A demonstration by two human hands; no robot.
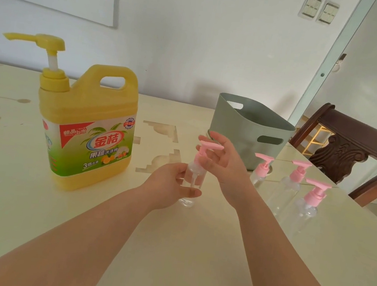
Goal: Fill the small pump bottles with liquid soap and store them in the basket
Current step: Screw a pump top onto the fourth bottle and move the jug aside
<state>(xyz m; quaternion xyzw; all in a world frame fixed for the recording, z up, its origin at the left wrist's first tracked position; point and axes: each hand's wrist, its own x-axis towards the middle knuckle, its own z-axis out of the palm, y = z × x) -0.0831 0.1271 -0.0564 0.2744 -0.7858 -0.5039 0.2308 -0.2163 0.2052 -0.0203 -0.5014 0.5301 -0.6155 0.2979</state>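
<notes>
The left hand [173, 183] grips the clear, round plastic body of a small pump bottle [193, 181], thumb across the front and fingers curled behind, holding it upright just above the middle of the glossy cream bench [169, 254]. The right hand [225, 164] pinches the bottle's pink pump [207, 146] at its ribbed collar, the other fingers loosely spread. Three more bottles [294, 180], clear and pink-topped, stand near the right edge. Behind them, towards the far right corner, sits a smooth grey-green plastic basket [241, 128] with slot handles. A squat yellow soap jug [84, 134] with a long-spouted pump stands towards the left.
</notes>
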